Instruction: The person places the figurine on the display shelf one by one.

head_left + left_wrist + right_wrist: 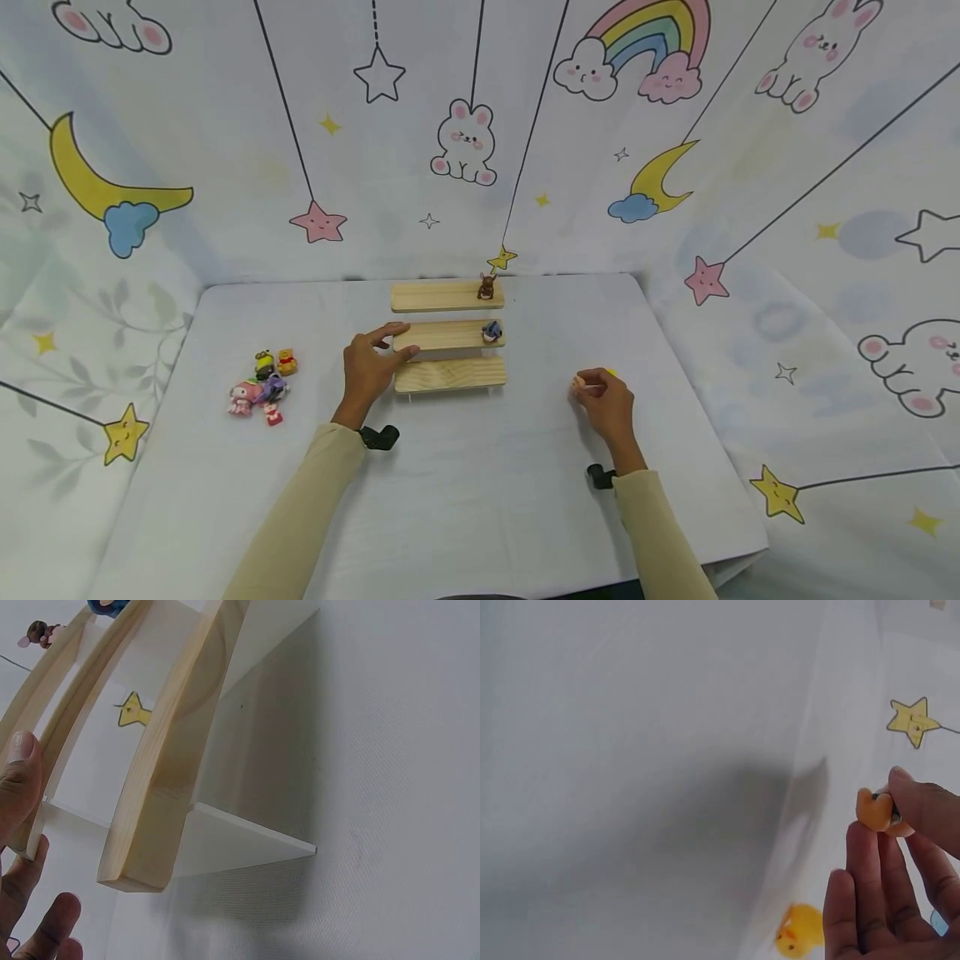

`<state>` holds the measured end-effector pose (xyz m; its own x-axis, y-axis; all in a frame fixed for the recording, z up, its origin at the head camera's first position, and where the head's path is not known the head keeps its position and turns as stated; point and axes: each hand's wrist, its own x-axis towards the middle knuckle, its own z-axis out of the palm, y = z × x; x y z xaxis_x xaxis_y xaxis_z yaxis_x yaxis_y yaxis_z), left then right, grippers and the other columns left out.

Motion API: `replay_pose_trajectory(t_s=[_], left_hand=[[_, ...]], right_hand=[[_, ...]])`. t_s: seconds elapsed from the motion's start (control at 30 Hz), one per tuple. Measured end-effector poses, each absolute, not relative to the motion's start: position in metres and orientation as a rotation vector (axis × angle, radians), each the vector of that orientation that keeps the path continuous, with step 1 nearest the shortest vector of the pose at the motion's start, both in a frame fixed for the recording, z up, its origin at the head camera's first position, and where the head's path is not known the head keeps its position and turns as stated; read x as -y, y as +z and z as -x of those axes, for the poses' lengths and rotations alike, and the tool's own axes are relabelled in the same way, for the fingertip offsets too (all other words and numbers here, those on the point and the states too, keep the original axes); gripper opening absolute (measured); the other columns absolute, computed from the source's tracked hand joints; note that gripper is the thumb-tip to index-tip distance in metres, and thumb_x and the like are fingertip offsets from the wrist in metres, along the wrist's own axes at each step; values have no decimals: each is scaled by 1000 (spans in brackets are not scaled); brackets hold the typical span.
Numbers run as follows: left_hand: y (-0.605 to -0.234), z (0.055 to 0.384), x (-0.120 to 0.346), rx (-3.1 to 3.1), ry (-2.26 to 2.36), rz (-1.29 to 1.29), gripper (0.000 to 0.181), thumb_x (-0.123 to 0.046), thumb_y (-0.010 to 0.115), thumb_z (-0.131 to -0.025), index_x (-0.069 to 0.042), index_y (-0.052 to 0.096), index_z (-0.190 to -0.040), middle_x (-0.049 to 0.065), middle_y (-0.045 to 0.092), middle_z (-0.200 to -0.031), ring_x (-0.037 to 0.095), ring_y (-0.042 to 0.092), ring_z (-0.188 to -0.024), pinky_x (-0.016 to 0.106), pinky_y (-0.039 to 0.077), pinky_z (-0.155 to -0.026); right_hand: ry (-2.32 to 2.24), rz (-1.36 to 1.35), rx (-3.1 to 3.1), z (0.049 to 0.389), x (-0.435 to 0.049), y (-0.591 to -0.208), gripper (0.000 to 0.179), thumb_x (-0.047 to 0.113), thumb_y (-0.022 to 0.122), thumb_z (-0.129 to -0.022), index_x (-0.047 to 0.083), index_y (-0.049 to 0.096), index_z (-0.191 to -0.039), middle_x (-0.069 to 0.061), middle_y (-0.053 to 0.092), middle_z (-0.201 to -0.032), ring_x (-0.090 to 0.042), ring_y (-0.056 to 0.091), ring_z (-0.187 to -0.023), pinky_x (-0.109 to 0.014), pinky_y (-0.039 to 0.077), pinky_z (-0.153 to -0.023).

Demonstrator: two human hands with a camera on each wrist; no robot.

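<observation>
My L hand [367, 367] was at the L end of the middle board [442, 336], thumb on the near side & fingers on the far side, gripping it btwn them. My R hand [609, 404] was up over the R part of the table [510, 500], well apart from the shelf, w/ a small orange fig [874, 812] pinched btwn thumb & fingertips; my grasp hid part of it, so couldn't tell its full shape. A yellow duck [802, 930] showed just beside that hand, partly covered by it in the head view.

The shelf had 3 wooden boards, stepped up toward the back: top board [435, 297] w/ a brown fig [486, 287] nr its R end, middle w/ a blue fig [491, 332] also nr its R end, then the bottom board [450, 375] in front, over a whitish support [247, 844] that reached the tabletop.

Off to the L of the shelf, a close group: yellow-&-black fig [264, 365], orange-yellow bear [287, 361] behind; pink fig [242, 398] & purple fig [272, 389] mid-group; red-&-white fig [272, 413] nearest me. Behind it all, a backdrop [420, 200] w/ bunnies, stars, moons & a rainbow.
</observation>
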<state>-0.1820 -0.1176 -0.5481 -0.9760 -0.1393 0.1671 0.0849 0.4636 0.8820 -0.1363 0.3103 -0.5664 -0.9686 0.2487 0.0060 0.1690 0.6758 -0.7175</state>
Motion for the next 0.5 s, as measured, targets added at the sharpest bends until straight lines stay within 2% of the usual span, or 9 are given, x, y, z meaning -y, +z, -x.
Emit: replay_pose_trajectory(t_s=[0.3,0.5], left_hand=[[-547,182,118,2497,-1515,-46,47,-42,92,-82,-32,80,-127,0,73,-141,29,65,-107,40,45,-86],[-548,181,118,2487,-1522,-41,47,-42,92,-82,-31,80,-127,1,73,-140,30,65,-107,41,45,-87]], right_hand=[[1277,269,2701,138,-290,-555,34,9,85,-91,14,73,-122,-10,75,-118,-27,73,-104,-42,58,-89],[1296,182,2655,138,-278,-551,35,12,87,-89,16,74,-122,-7,74,-120,-24,72,-104,-36,58,-92]])
